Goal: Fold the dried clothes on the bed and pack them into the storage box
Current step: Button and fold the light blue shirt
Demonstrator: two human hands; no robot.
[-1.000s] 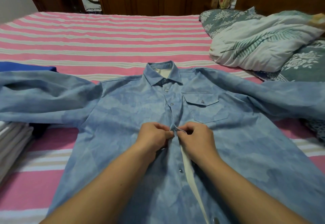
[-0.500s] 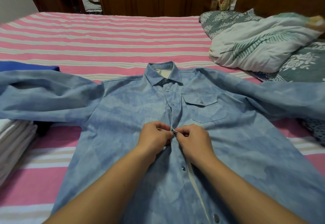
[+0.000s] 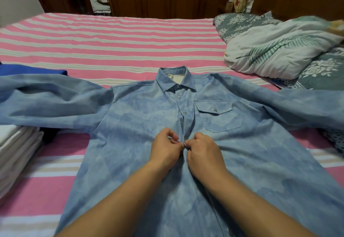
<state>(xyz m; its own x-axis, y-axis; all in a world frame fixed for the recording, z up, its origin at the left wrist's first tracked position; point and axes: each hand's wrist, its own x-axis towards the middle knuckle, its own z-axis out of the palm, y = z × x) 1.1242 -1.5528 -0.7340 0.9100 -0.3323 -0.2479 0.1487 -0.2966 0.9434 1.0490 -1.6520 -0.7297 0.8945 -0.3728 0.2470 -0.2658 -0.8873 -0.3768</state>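
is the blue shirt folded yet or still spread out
Spread out, not folded. The blue shirt lies face up on the bed, both sleeves stretched sideways, while the left hand and right hand pinch its front placket.

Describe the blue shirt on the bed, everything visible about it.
The blue shirt is a long-sleeved, collared button-up in mottled light-blue cloth that looks like washed denim. It lies face up and flat on the striped bedsheet, sleeves spread to both sides, collar pointing away. It has metal snaps down the placket and one flapped chest pocket with a snap. The upper snaps look fastened. The left hand and right hand pinch the placket at mid-chest. One sleeve drapes over a stack of folded white cloth.
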